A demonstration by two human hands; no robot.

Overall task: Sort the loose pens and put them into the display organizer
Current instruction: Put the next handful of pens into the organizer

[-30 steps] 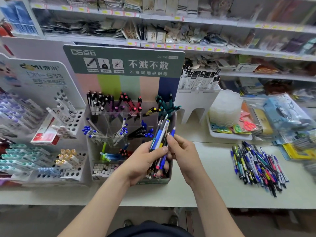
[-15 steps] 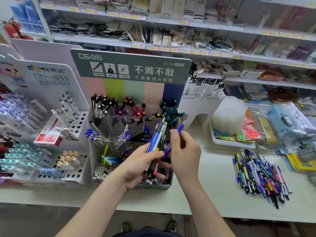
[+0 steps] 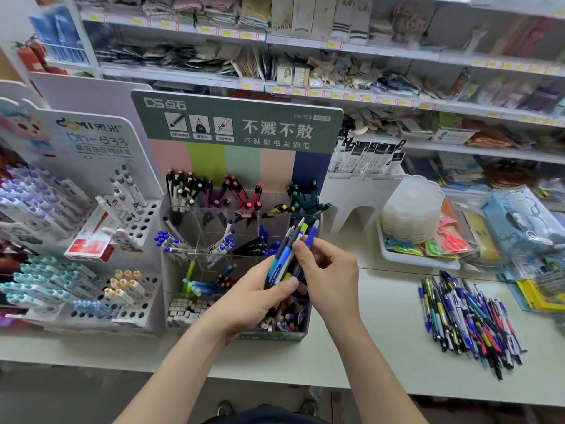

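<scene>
Your left hand (image 3: 250, 301) clamps pen bundle (image 3: 282, 255) over display organizer (image 3: 275, 335) front-right corner; right hand (image 3: 330, 276) fingertips pinch blue pen (image 3: 312, 235), probably upper barrel; pens light, stiff, slick; grip mid-barrel.

the lower ends of the bundle of pens (image 3: 282, 261) are hidden inside the left hand (image 3: 250, 298). the right hand (image 3: 330, 276) covers most of the blue pen (image 3: 311, 234) it pinches. both hands mask the display organizer (image 3: 238, 166)'s front right compartment. the shelf goods (image 3: 336, 68) are blurred, their yellow tags unreadable. the white pen rack (image 3: 36, 209) runs off the left edge.
</scene>
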